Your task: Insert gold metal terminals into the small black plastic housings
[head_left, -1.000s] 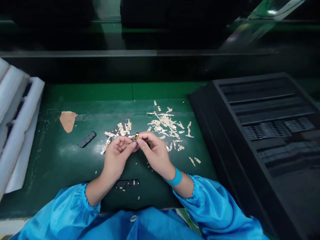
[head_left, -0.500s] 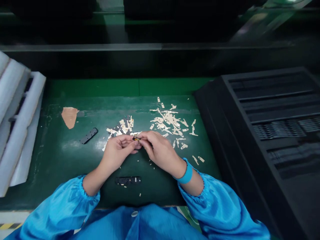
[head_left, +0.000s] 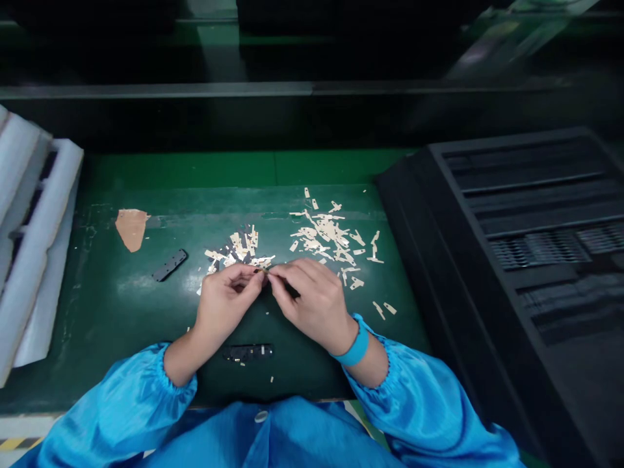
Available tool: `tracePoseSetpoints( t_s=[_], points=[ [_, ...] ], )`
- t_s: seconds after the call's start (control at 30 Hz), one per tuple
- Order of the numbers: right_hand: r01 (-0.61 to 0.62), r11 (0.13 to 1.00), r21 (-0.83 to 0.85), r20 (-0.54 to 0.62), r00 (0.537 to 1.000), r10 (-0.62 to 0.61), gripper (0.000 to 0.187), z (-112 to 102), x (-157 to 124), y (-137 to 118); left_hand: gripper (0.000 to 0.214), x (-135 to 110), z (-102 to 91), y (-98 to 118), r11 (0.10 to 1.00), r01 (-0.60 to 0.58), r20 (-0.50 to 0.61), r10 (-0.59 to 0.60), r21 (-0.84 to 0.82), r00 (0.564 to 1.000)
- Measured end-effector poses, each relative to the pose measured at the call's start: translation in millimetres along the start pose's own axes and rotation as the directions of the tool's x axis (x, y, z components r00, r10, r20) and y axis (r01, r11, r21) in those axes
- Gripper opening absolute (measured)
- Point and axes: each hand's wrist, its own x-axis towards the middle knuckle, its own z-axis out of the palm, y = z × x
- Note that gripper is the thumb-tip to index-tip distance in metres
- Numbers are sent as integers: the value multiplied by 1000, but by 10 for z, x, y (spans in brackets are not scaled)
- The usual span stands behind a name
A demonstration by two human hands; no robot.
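My left hand [head_left: 225, 307] and my right hand [head_left: 312, 298] meet fingertip to fingertip above the green mat [head_left: 121, 305], and between them I pinch a small part [head_left: 264, 275]. It is thin and dark, almost wholly hidden by my thumbs and forefingers, so its shape I cannot make out; only a sliver shows at the point where the fingers close. Both hands are curled shut on it, the left from one end, the right from the other, held just clear of the mat in front of my chest. Right behind my fingers lies a heap of pale beige slips mixed with dark pieces [head_left: 237, 249], and a looser scatter of beige slips [head_left: 327, 234] spreads beyond my right hand. A dark flat strip [head_left: 247, 352] lies on the mat near my left wrist, another dark strip [head_left: 169, 265] well off to the left.
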Motion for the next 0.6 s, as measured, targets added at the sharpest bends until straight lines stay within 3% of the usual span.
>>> tracePoseSetpoints(
  t_s=[0.13,0.27,0.4,0.6],
  points=[
    [-24,1000,7,-3,1000,24,19,47,-42,-60,12,-48,4,12,906,-256,-23,279,336,960],
    [-24,998,58,-27,999,26,20,67,-46,-50,16,-36,-17,-27,779,-405,28,448,478,894],
    [-10,999,48,-44,999,12,21,62,-39,-29,19,-33,-37,-89,690,-466,95,504,554,859],
    [-11,1000,-17,-79,997,10,21,58,-26,-36,20,-48,-11,-64,689,-490,129,506,535,853]
  ],
)
